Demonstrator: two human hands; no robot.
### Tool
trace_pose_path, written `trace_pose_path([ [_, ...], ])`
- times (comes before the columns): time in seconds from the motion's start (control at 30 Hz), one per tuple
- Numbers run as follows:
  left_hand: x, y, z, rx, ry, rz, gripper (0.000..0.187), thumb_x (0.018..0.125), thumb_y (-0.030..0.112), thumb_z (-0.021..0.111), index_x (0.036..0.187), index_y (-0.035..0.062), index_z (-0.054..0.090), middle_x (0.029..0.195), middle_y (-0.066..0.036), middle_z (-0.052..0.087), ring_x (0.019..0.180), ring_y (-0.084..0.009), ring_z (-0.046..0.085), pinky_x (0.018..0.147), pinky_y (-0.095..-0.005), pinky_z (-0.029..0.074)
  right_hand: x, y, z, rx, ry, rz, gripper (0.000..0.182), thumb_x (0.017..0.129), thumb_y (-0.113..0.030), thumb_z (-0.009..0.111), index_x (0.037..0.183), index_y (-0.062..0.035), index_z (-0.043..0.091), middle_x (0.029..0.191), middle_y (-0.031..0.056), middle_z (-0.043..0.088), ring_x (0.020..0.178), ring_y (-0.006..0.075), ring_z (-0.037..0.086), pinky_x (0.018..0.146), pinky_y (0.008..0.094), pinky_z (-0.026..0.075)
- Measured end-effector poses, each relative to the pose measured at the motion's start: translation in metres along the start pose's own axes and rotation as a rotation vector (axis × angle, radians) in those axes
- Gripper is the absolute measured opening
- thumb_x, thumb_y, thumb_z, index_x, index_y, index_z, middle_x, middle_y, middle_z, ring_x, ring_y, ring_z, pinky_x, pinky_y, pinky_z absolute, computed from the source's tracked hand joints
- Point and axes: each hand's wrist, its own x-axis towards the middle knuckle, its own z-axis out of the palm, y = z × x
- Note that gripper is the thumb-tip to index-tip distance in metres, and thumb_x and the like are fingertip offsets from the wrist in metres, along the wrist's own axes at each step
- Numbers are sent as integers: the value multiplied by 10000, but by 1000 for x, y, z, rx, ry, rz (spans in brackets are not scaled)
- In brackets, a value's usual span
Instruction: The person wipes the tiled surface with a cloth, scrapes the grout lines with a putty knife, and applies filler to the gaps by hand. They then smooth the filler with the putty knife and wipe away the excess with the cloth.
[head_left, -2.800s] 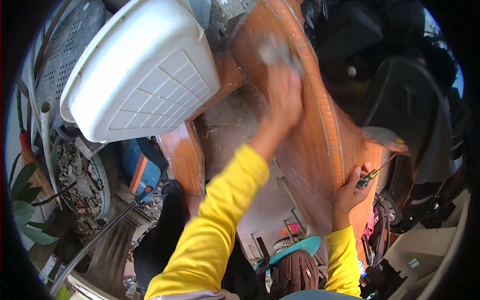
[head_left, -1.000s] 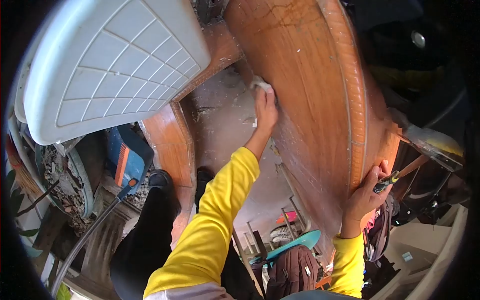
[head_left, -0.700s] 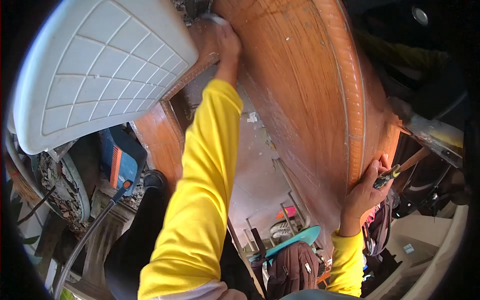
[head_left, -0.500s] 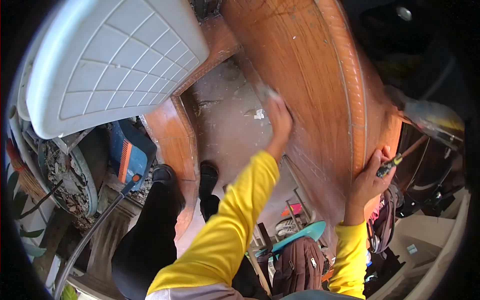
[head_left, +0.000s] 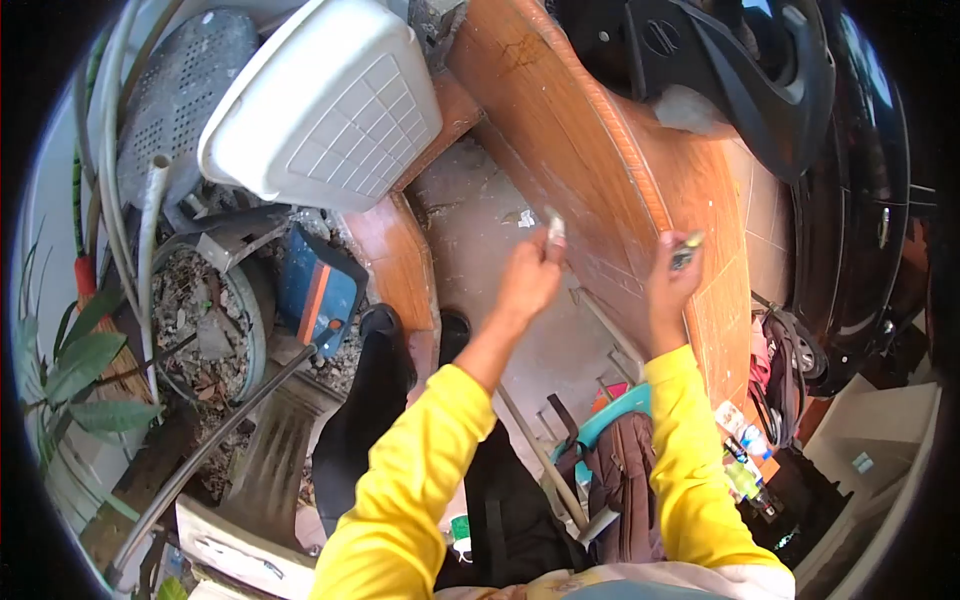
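Observation:
My left hand (head_left: 530, 280) is closed, pinching a small whitish piece (head_left: 555, 228) between thumb and fingers; its kind is too blurred to tell. It is beside the lower part of the wood-look tiled surface (head_left: 560, 130). My right hand (head_left: 672, 285) is wrapped round a tool with a black-and-yellow handle (head_left: 685, 252), near the ridged edge trim (head_left: 635, 160) of the tiles. The tool's far end cannot be made out. A white scrap (head_left: 526, 218) lies on the dusty floor (head_left: 470, 200) by my left hand.
A white plastic basin (head_left: 330, 110) stands at the upper left. Below it are a blue dustpan (head_left: 318, 290) with a long handle, and a pot of rubble (head_left: 215, 320). A brown backpack (head_left: 622, 470) is between my arms. A black motorcycle (head_left: 740, 70) stands at the upper right.
My left hand has drawn back from the tiles, the whitish piece in its fingers. My right hand has come up and inward with the tool. The camera view has shifted, showing more at left and right.

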Motion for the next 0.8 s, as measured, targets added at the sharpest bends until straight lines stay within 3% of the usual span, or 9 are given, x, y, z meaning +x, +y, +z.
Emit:
trace_pose_path([
  [0.13, -74, 54, -56, 209, 45, -33, 298, 961, 266, 509, 984, -21, 587, 692, -187, 565, 650, -287, 558, 640, -417, 437, -70, -46, 41, 33, -320, 48, 310, 954, -243, 617, 1174, -30, 567, 877, 2, 557, 725, 78, 505, 654, 235, 437],
  [0.2, -111, 54, -67, 164, 22, -72, 301, 955, 272, 512, 980, -17, 589, 712, -226, 589, 682, -395, 581, 651, -450, 438, -72, -42, 68, 315, -539, 531, 391, 981, -268, 573, 1313, -70, 521, 860, 3, 550, 608, 55, 470, 517, 218, 402],
  [0.3, -137, 20, -67, 136, -7, -292, 297, 947, 271, 515, 978, -14, 596, 737, -264, 605, 741, -462, 592, 671, -483, 446, -46, -56, 99, 425, -621, 682, 455, 1003, -282, 526, 1425, -135, 439, 809, -4, 526, 504, 38, 409, 388, 205, 326],
  [0.4, -125, 43, -56, 251, -99, -199, 302, 953, 273, 541, 908, -23, 581, 633, -139, 500, 607, -193, 458, 588, -363, 384, -26, -58, 114, 587, -498, 731, 474, 1012, -270, 502, 1465, -191, 387, 740, -13, 477, 463, 45, 381, 336, 203, 290],
  [0.43, -118, 41, -54, 272, -86, -114, 301, 938, 270, 556, 898, -28, 581, 619, -201, 497, 561, -264, 468, 570, -401, 385, -24, -70, 114, 607, -450, 710, 472, 1011, -257, 501, 1465, -203, 385, 693, -29, 434, 429, 36, 348, 326, 195, 266],
  [0.53, -104, 35, -55, 348, -21, -120, 287, 931, 254, 553, 909, -30, 586, 646, -245, 531, 592, -362, 533, 597, -445, 410, -9, -83, 124, 548, -473, 689, 514, 1015, -251, 490, 1499, -192, 326, 736, -8, 460, 465, 47, 380, 346, 191, 278],
  [0.57, -103, 32, -55, 388, 2, -103, 262, 931, 229, 536, 926, -26, 596, 694, -272, 577, 681, -445, 587, 641, -488, 436, 3, -89, 134, 557, -506, 697, 522, 1010, -247, 495, 1502, -207, 324, 734, -11, 452, 466, 47, 379, 351, 200, 269],
  [0.7, -100, 35, -57, 415, 14, -107, 247, 926, 213, 530, 937, -23, 603, 743, -283, 611, 768, -478, 606, 693, -512, 454, 16, -120, 156, 315, -472, 687, 523, 1006, -230, 495, 1502, -208, 331, 716, -14, 434, 452, 50, 369, 350, 211, 267],
  [0.8, -98, 38, -62, 445, 21, -128, 250, 921, 211, 529, 936, -27, 604, 754, -283, 620, 784, -482, 607, 714, -519, 458, -8, -117, 136, 354, -392, 689, 520, 1005, -227, 490, 1501, -209, 334, 696, -14, 428, 430, 51, 350, 344, 219, 267],
])
